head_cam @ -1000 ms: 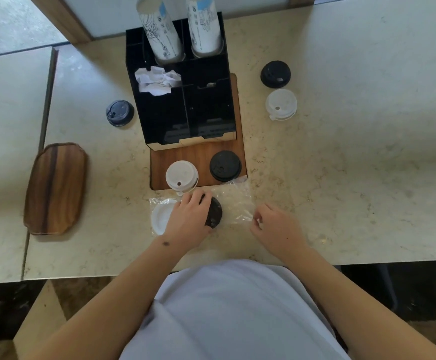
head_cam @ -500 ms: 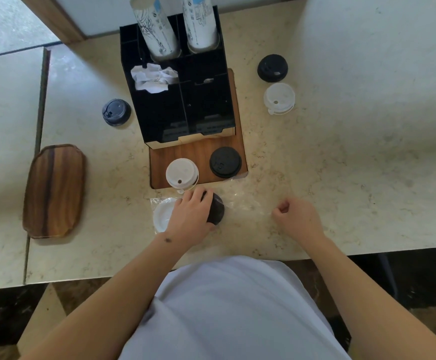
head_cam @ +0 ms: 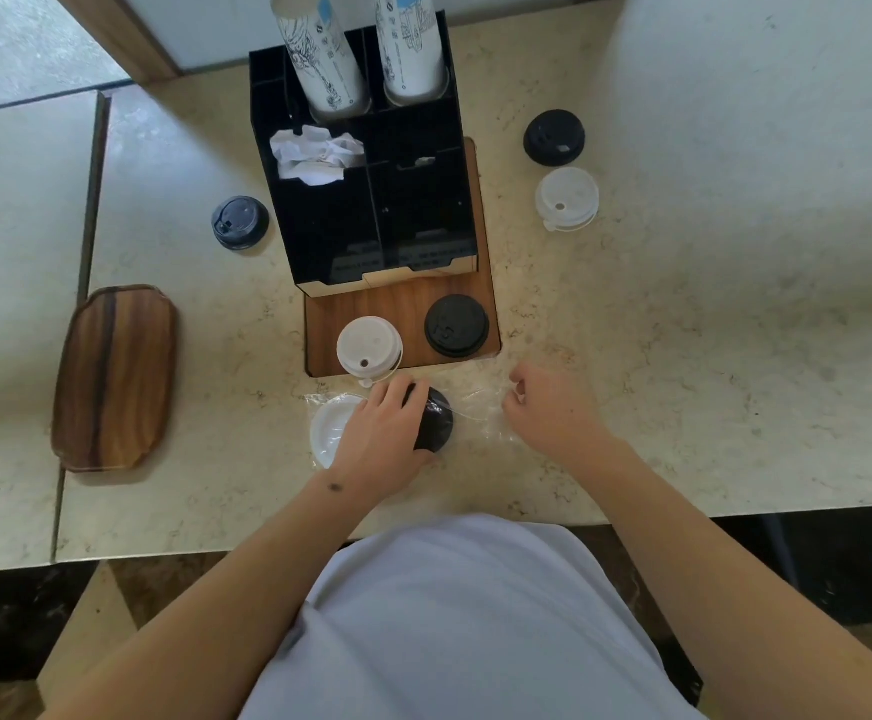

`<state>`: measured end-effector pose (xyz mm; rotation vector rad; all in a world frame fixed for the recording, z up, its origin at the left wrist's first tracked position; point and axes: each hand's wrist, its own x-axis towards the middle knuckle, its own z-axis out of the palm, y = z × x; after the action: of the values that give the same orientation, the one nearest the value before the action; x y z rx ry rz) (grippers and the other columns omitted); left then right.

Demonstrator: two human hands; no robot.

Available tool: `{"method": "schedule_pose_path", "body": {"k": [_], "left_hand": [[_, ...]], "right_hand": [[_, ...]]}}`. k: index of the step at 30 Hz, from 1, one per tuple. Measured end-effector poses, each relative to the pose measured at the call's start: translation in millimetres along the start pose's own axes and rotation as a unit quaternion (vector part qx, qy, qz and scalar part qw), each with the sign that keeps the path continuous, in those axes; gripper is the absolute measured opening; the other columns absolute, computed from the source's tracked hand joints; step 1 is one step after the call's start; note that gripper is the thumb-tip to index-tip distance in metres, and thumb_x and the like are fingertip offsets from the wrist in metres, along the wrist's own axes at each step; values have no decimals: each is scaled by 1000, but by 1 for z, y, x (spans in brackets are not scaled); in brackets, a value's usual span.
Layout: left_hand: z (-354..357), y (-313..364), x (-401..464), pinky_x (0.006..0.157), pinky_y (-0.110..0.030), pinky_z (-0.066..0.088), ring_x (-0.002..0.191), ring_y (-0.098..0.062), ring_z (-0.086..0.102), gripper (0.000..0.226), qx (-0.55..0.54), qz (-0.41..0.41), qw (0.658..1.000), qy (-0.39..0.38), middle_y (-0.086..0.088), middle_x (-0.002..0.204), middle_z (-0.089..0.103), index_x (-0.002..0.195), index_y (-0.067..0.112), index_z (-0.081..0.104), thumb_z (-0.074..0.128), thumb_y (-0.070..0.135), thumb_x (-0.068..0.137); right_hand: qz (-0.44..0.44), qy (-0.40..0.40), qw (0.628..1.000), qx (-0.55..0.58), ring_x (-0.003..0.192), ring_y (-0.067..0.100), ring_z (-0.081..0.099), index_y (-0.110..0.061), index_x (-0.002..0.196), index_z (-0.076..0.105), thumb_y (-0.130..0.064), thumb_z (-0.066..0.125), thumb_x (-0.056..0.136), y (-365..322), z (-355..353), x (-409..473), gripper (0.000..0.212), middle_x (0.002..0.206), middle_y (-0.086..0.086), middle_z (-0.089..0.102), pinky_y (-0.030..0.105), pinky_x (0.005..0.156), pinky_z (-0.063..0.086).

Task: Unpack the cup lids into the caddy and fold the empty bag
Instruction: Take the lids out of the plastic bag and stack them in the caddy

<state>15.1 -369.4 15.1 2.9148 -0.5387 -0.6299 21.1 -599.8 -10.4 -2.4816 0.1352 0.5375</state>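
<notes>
**Head view: both hands on the lid bag in front of the caddy**

Head camera looks down on a pale marble counter (head_cam: pixel 683 356), the largest thing in sight. At its middle stands the black caddy (head_cam: pixel 366 200), the landmark for all else. Two stacks of paper cups (head_cam: pixel 319 59) rise from its rear compartments, and crumpled white paper (head_cam: pixel 314 155) sits in a left compartment behind the front one. The caddy rests on a wooden board (head_cam: pixel 403 309) that sticks out toward the person.

Well to the left of the caddy lies a wooden tray (head_cam: pixel 117 376). Just left of the caddy is a dark blue lid (head_cam: pixel 239 222). To its right, apart from it, a black lid (head_cam: pixel 553 137) lies with a translucent white lid (head_cam: pixel 566 197) just nearer the person.

On the board in front of the caddy sit a white lid (head_cam: pixel 369 348) and a black lid with a matte top (head_cam: pixel 456 324).

Nearer still, past the board's edge, the clear bag (head_cam: pixel 475 407) lies flat on the counter. Inside it are a white bagged lid (head_cam: pixel 327 428) and a black bagged lid (head_cam: pixel 436 426). The left hand (head_cam: pixel 382 439) rests over them, fingers curled around the black bagged lid through the plastic. The right hand (head_cam: pixel 548 407) is loosely fisted at the bag's right end, fingertips pinching the plastic.
</notes>
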Motion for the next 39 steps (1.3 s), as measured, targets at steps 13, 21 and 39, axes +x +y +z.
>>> {"method": "schedule_pose_path", "body": {"k": [13, 21, 39], "left_hand": [[8, -9, -12, 94, -42, 55, 133, -27, 41, 93, -60, -13, 998, 12, -4, 152, 35, 151, 24, 28, 81, 45, 78], [10, -13, -14, 106, -50, 45, 134, -29, 39, 93, -60, 13, 997, 35, -3, 151, 39, 149, 26, 30, 82, 46, 75], [11, -75, -43, 110, -53, 37, 146, -39, 20, 108, -102, -98, 990, -23, -10, 163, 19, 156, 30, 16, 85, 38, 74]], "right_hand": [[242, -114, 924, 274, 54, 14, 55, 1, 107, 68, -5, 42, 96, -6, -1, 12, 28, 74, 7, 61, 25, 48, 45], [294, -102, 834, 455, 68, 11, 70, -11, 69, 49, 14, 36, 92, -2, -3, 16, 36, 75, 8, 67, 18, 47, 51], [100, -277, 875, 383, 85, 12, 75, -15, 121, 73, -11, 76, 90, -30, 16, 15, 31, 107, 5, 74, 27, 75, 60]]}}
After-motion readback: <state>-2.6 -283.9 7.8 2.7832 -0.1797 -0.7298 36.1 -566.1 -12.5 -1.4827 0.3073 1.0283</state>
